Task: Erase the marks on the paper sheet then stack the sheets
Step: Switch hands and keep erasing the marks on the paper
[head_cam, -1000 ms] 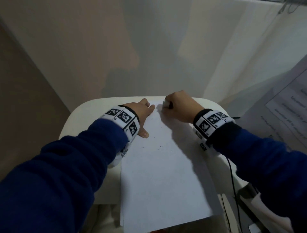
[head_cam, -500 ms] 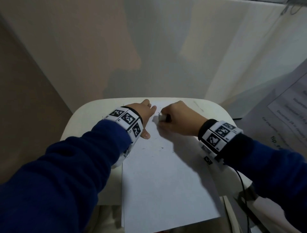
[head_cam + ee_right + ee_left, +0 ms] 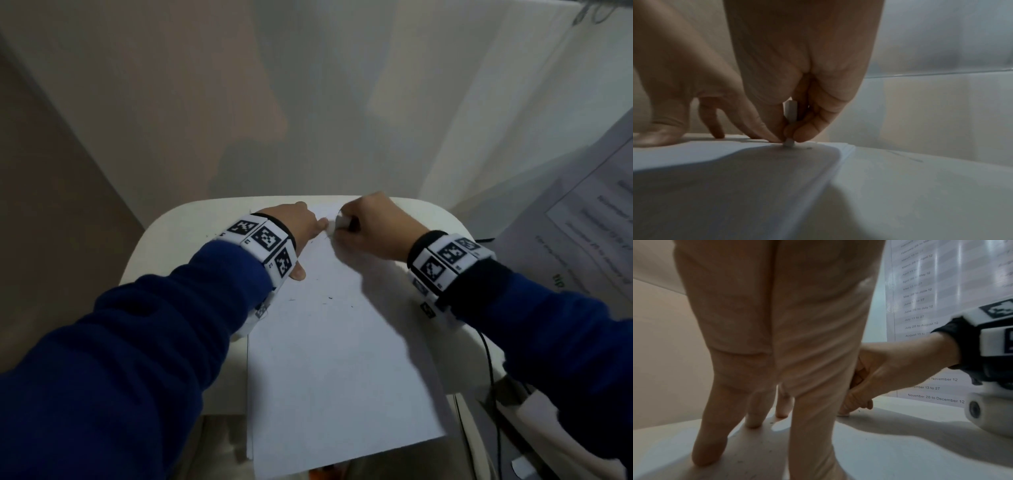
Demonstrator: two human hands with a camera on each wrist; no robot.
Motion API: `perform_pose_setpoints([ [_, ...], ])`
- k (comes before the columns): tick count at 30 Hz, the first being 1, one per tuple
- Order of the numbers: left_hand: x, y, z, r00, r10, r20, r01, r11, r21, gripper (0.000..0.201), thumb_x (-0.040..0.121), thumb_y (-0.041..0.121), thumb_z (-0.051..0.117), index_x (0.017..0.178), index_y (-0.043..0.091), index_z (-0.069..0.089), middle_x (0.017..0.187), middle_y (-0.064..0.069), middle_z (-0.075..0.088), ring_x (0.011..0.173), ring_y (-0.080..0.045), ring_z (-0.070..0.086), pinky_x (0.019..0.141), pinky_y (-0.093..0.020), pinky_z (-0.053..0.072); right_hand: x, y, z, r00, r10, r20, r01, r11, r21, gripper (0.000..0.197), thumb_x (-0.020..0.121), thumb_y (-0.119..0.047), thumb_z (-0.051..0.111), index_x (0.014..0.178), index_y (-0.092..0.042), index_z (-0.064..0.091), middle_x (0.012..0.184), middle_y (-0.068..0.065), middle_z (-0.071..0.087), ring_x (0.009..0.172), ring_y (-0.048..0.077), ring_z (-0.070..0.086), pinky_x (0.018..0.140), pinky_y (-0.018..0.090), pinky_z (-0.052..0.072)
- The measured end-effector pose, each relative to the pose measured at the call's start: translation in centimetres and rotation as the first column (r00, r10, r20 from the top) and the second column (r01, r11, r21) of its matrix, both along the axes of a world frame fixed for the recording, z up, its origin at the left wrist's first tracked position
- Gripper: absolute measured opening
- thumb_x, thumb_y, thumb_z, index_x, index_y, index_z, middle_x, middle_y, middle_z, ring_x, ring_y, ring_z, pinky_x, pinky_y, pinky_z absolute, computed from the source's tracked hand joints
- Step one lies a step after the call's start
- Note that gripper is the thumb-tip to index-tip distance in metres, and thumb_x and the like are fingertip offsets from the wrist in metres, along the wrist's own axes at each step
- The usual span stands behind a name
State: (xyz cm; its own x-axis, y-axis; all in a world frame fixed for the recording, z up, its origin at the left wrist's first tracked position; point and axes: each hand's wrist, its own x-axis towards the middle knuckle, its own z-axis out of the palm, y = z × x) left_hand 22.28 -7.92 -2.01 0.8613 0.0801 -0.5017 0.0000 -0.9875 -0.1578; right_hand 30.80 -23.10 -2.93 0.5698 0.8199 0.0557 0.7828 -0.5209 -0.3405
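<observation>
A white paper sheet [image 3: 335,359] lies lengthwise on a small white table [image 3: 178,233], its near end hanging over the front edge; thin edges of more sheets show beneath it [image 3: 846,148]. My left hand [image 3: 294,229] lies flat with straight fingers [image 3: 709,443] pressing the sheet's far left part. My right hand [image 3: 370,229] pinches a small white eraser [image 3: 790,113] and holds its tip down on the paper near the far edge. Dark eraser crumbs [image 3: 329,298] dot the sheet's middle.
A wall stands close behind the table. A printed schedule sheet [image 3: 589,233] hangs on the surface to the right. A black cable [image 3: 489,363] runs down past the table's right side. Both wrists wear tagged white bands.
My right hand with the eraser slid toward me, then back to the far edge near the left fingertips. The left hand stayed pressed on the sheet.
</observation>
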Motion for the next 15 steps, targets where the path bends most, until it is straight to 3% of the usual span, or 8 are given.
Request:
perform_pose_setpoints([
  [2, 0.0, 0.1, -0.1, 1.000, 0.007, -0.013, -0.007, 1.000, 0.016, 0.103, 0.075, 0.050, 0.082, 0.155, 0.024, 0.022, 0.128, -0.009, 0.043, 0.106, -0.028, 0.057, 0.088, -0.043, 0.054, 0.4, 0.3, 0.0, 1.000, -0.027, 0.001, 0.027, 0.999, 0.042, 0.032, 0.085, -0.019, 0.060, 0.060, 0.000, 0.052, 0.054, 0.012, 0.054, 0.052, 0.030, 0.045, 0.052, 0.036, 0.040],
  [4, -0.1, 0.2, -0.1, 0.999, 0.022, -0.029, -0.021, 1.000, 0.016, 0.098, 0.076, 0.050, 0.081, 0.153, 0.026, 0.025, 0.126, -0.008, 0.040, 0.104, -0.028, 0.057, 0.085, -0.043, 0.055, -0.5, 0.4, -0.1, 1.000, 0.020, 0.013, -0.020, 1.000, 0.000, 0.032, 0.085, -0.021, 0.059, 0.059, -0.005, 0.050, 0.052, 0.004, 0.048, 0.048, 0.019, 0.038, 0.049, 0.028, 0.035],
  [6, 0.0, 0.2, -0.1, 0.999, 0.025, -0.042, -0.024, 0.999, 0.024, 0.098, 0.078, 0.050, 0.080, 0.154, 0.026, 0.023, 0.131, -0.009, 0.038, 0.108, -0.029, 0.057, 0.087, -0.044, 0.055, -1.3, 0.1, -0.2, 0.997, 0.077, 0.013, -0.076, 0.994, -0.076, 0.029, 0.085, -0.026, 0.059, 0.062, -0.008, 0.053, 0.055, 0.000, 0.051, 0.050, 0.011, 0.041, 0.051, 0.020, 0.033],
  [11, 0.4, 0.0, -0.6, 0.993, 0.092, -0.077, -0.091, 0.996, 0.025, 0.116, 0.079, 0.050, 0.076, 0.159, 0.031, -0.006, 0.155, -0.009, 0.020, 0.130, -0.032, 0.048, 0.095, -0.047, 0.052, 0.7, -0.5, 0.2, 1.000, 0.007, 0.029, -0.006, 1.000, -0.015, 0.024, 0.083, -0.017, 0.060, 0.063, -0.004, 0.057, 0.056, 0.008, 0.058, 0.055, 0.026, 0.049, 0.061, 0.040, 0.048],
  [13, 0.5, -0.1, -0.7, 0.985, 0.141, -0.096, -0.142, 0.990, -0.008, 0.115, 0.077, 0.044, 0.074, 0.158, 0.033, -0.007, 0.156, -0.007, 0.016, 0.131, -0.030, 0.046, 0.096, -0.046, 0.052, 0.4, -0.6, 0.2, 0.998, 0.035, 0.043, -0.033, 0.999, -0.041, 0.025, 0.083, -0.020, 0.060, 0.063, -0.005, 0.057, 0.057, 0.007, 0.058, 0.056, 0.026, 0.049, 0.062, 0.040, 0.048],
  [15, 0.5, -0.2, -0.6, 0.973, 0.201, -0.111, -0.209, 0.976, -0.068, 0.111, 0.073, 0.047, 0.072, 0.159, 0.033, 0.003, 0.156, -0.003, 0.014, 0.130, -0.027, 0.047, 0.096, -0.044, 0.052, -0.7, -0.7, 0.4, 0.994, 0.104, 0.041, -0.099, 0.988, -0.121, 0.028, 0.084, -0.030, 0.060, 0.068, -0.008, 0.060, 0.060, 0.004, 0.060, 0.060, 0.022, 0.052, 0.064, 0.035, 0.047],
])
